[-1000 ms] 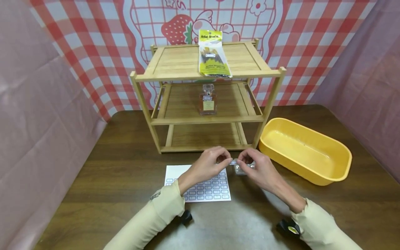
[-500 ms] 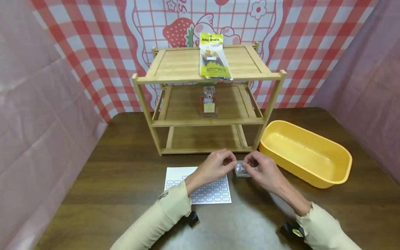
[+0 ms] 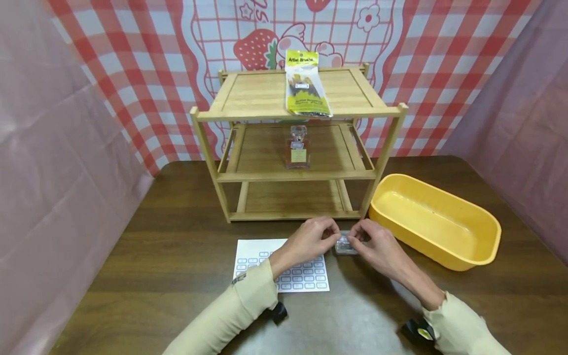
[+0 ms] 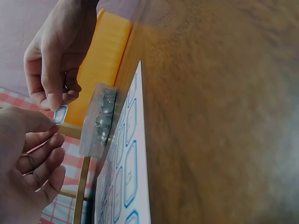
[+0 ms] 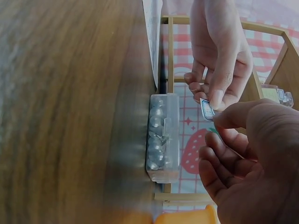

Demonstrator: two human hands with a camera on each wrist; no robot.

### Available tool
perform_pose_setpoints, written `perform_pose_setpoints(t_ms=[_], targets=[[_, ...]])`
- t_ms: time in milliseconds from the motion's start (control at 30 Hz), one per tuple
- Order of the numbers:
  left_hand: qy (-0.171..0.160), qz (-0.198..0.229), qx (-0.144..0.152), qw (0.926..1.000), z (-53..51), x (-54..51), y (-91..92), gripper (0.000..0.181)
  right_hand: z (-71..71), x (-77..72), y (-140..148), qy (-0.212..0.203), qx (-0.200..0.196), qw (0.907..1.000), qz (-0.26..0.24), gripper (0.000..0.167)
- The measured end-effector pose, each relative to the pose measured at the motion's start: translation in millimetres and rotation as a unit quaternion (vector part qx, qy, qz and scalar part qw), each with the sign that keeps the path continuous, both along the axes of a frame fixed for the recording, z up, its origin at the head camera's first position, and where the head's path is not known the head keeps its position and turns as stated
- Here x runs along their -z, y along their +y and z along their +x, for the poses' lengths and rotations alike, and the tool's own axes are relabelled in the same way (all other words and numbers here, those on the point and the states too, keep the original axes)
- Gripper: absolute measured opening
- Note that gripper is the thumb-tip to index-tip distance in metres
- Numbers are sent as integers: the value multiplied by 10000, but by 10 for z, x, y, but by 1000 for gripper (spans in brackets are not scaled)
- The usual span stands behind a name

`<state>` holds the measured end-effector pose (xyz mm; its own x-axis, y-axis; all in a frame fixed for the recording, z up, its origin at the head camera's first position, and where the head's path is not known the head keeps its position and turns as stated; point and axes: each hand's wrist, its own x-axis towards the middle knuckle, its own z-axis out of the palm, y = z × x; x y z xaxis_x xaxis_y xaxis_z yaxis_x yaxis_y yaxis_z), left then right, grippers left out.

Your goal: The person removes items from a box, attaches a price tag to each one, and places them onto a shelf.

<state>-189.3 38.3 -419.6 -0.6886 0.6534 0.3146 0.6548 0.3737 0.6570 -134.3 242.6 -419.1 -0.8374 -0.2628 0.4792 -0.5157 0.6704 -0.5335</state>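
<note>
My left hand and right hand meet just in front of the shelf. Between their thumbs and fingertips they pinch a small blue-bordered label sticker, one hand at each end. In the right wrist view the label shows a white face with faint print, too small to read. Below the hands, on the table, lies a clear plastic box holding several shiny round pieces. Partly under my left forearm is a white sheet of blue-bordered labels.
Behind the hands stands a wooden three-tier shelf. A pack of artist brushes lies on its top tier, and a perfume bottle stands on the middle one. To the right is a yellow plastic basin.
Both hands have shifted slightly to the right, still holding the label over the clear box. The whole head view has moved slightly; shelf, basin and sheet keep their places.
</note>
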Motion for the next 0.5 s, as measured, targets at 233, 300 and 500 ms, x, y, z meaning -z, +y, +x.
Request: perform_pose_setpoints(t_ms=[233, 300, 500], targets=[[-24, -144, -34, 9999, -17, 32, 47, 6, -5, 27, 39, 36, 21, 9999, 134, 19], [19, -205, -42, 9998, -23, 36, 58, 6, -11, 33, 50, 7, 36, 9998, 172, 19], [165, -334, -57, 9993, -37, 38, 84, 7, -27, 43, 72, -85, 70, 9996, 256, 20]])
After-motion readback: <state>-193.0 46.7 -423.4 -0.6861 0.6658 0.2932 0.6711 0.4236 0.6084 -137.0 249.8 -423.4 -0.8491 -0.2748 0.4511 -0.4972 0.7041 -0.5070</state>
